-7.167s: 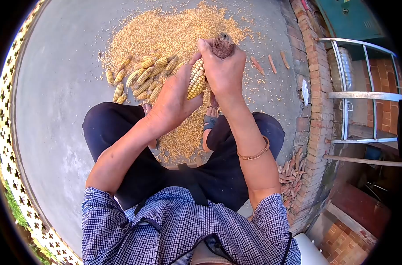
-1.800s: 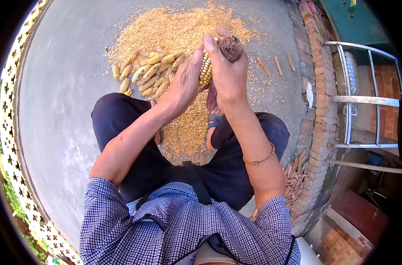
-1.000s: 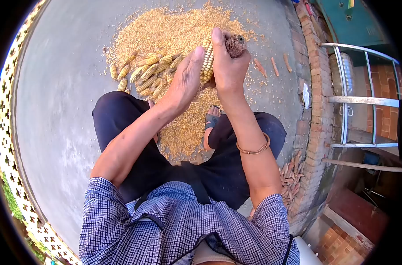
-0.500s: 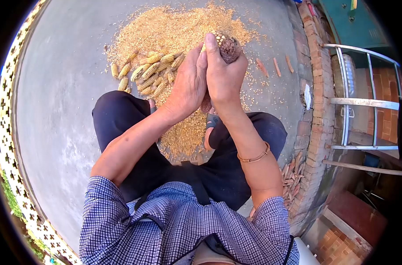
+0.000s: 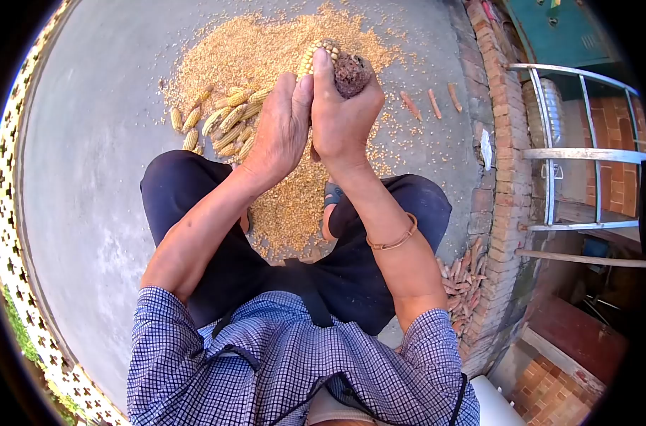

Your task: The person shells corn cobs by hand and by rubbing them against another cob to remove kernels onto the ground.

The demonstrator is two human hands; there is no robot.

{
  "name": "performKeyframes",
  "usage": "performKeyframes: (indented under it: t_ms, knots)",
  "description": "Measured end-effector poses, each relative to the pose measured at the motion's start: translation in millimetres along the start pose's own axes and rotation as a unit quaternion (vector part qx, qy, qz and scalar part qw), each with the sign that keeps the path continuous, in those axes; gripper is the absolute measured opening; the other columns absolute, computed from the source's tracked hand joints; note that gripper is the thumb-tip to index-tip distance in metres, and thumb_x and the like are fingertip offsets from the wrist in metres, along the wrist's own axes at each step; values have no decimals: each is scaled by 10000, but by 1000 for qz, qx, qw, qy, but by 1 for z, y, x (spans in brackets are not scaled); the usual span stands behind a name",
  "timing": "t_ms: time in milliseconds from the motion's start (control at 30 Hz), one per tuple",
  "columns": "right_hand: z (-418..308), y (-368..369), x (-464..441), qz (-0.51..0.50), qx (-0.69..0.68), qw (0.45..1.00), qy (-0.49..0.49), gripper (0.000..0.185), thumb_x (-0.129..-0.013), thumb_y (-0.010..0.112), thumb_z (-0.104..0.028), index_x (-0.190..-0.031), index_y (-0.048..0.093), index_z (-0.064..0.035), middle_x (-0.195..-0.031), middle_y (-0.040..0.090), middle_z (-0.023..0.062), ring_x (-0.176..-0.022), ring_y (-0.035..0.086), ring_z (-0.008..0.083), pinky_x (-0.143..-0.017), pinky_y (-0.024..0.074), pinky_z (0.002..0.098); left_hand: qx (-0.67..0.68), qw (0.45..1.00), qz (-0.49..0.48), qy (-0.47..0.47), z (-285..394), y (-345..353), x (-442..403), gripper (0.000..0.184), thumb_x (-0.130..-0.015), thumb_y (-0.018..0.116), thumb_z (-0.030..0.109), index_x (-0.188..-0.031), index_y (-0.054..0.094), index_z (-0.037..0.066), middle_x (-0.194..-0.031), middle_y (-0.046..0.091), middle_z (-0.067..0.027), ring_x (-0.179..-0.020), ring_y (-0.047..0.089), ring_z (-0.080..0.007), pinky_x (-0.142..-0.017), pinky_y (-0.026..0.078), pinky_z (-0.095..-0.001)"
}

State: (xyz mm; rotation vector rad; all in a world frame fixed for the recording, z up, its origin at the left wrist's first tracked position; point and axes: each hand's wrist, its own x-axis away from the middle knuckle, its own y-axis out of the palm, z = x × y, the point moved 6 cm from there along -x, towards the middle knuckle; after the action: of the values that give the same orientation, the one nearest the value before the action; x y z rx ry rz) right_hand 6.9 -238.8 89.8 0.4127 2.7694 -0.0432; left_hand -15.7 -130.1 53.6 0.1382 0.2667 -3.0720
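Note:
My left hand (image 5: 279, 131) and my right hand (image 5: 345, 121) are pressed together in front of me, above the heap of kernels. Between them, a partly shelled ear of corn (image 5: 316, 58) shows yellow kernels at its upper left. A rough reddish-brown bare cob surface (image 5: 353, 76) sticks out over my right hand. Whether these are one ear or two pieces held together, I cannot tell. Both hands are closed, with most fingers hidden behind the palms. Several unshelled corn ears (image 5: 230, 121) lie just beyond my left forearm.
Loose corn kernels (image 5: 230, 50) cover the grey concrete floor (image 5: 88, 163) ahead and between my legs. A few bare cobs (image 5: 435, 104) lie at right, with a cob pile (image 5: 465, 284) nearer me. A low brick edge (image 5: 511, 177) and metal railing (image 5: 585, 154) run along the right.
In the view, my hands and the corn have shifted slightly left, as has the whole scene. More of the ear's yellow kernels show above my thumbs. The grip stays closed.

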Motion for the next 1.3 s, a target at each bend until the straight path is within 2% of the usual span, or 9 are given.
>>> performKeyframes:
  t_ms: [233, 367, 567, 667, 767, 867, 1000, 1100, 1300]
  knots:
    - [4, 1, -9, -92, -93, 985, 110, 318, -889, 728, -285, -858, 649, 22, -738, 647, 12, -685, 577, 58, -624, 478, 249, 335, 925, -69, -162, 11, -1, -3, 505, -1052, 289, 464, -1055, 546, 29, -740, 513, -28, -567, 447, -104, -501, 377, -243]
    - [-1, -5, -12, -132, -131, 962, 198, 435, -901, 692, -357, -1029, 639, 56, -902, 699, 126, -818, 671, 183, -774, 528, 331, 448, 859, -114, -219, 6, -3, 0, 550, -1038, 269, 518, -1102, 533, 40, -722, 502, -51, -543, 405, -104, -468, 316, -237]
    - [-1, -4, -12, -147, -140, 958, 201, 431, -922, 667, -326, -1088, 607, 68, -1000, 683, 166, -887, 674, 208, -805, 539, 347, 497, 822, -158, -227, 6, -4, -1, 622, -1023, 270, 560, -1096, 540, 5, -683, 473, -58, -526, 395, -107, -450, 316, -236]
    - [3, -6, -11, -155, -164, 952, 208, 437, -904, 693, -327, -1117, 625, 48, -989, 690, 141, -843, 686, 199, -694, 557, 291, 499, 821, -161, -228, 13, -5, 1, 626, -1020, 280, 561, -1106, 538, -3, -664, 472, -64, -505, 401, -110, -437, 321, -227]
    - [4, -6, -12, -164, -170, 948, 213, 405, -909, 686, -260, -1164, 599, 42, -1036, 668, 116, -888, 655, 168, -776, 520, 293, 494, 819, -178, -232, 11, -5, 3, 618, -1021, 289, 553, -1119, 538, -4, -662, 490, -78, -481, 420, -116, -424, 335, -220]
    - [-1, -12, -15, -184, -155, 947, 212, 439, -871, 733, -241, -1186, 598, 33, -973, 679, 95, -785, 648, 134, -587, 521, 229, 488, 810, -200, -258, 11, -4, 8, 602, -1027, 288, 535, -1125, 538, -3, -675, 521, -102, -466, 451, -126, -419, 360, -219]
    - [2, -14, -16, -192, -163, 945, 208, 376, -859, 746, -215, -1128, 635, 24, -934, 672, 60, -763, 608, 98, -635, 499, 244, 478, 801, -244, -264, 13, -1, 11, 573, -1038, 275, 502, -1127, 539, 1, -716, 574, -128, -486, 503, -138, -434, 404, -227]
    - [-2, -14, -18, -200, -183, 942, 199, 323, -859, 746, -202, -1079, 660, 19, -903, 663, 39, -765, 593, 93, -656, 485, 250, 398, 871, -162, -237, 22, -1, 9, 614, -1030, 251, 531, -1177, 521, 0, -732, 580, -115, -446, 491, -125, -409, 389, -222]
    - [0, -19, -18, -208, -226, 921, 239, 291, -876, 719, -188, -1074, 661, 17, -837, 636, 28, -714, 558, 95, -613, 444, 236, 405, 878, -170, -192, 19, -10, 11, 460, -1039, 392, 387, -1183, 527, -29, -857, 629, -146, -551, 554, -152, -466, 443, -236]
